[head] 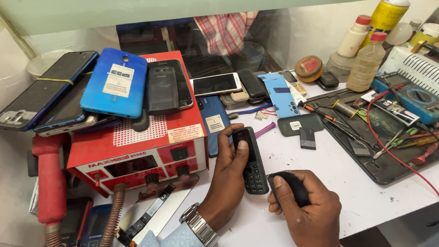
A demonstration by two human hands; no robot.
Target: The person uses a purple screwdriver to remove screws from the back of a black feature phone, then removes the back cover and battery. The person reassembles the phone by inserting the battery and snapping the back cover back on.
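I hold two things, one in each hand. My left hand, with a steel wristwatch on the wrist, is closed around a small dark keypad phone with grey buttons; the thumb lies on its dark screen and the phone stands almost upright on the white table. My right hand is closed over a black rounded plastic back cover, just beside the lower end of the phone. The phone is narrow, its screen is off, and its keys are in neat rows.

The near edge of the table runs just under my right hand, so there is little room there. Between my hands and the black work mat on the right there is a bare white part.

To my left stands one red metal station box with two knobs on its front. On its top I count four larger phones: one dark phone with a yellow band, one under it, one blue phone with a white sticker and one black phone.

Farther, a white phone lies on the table. On the mat I see one blue multimeter with red wire. At the far right stand three bottles and one yellow spray can.
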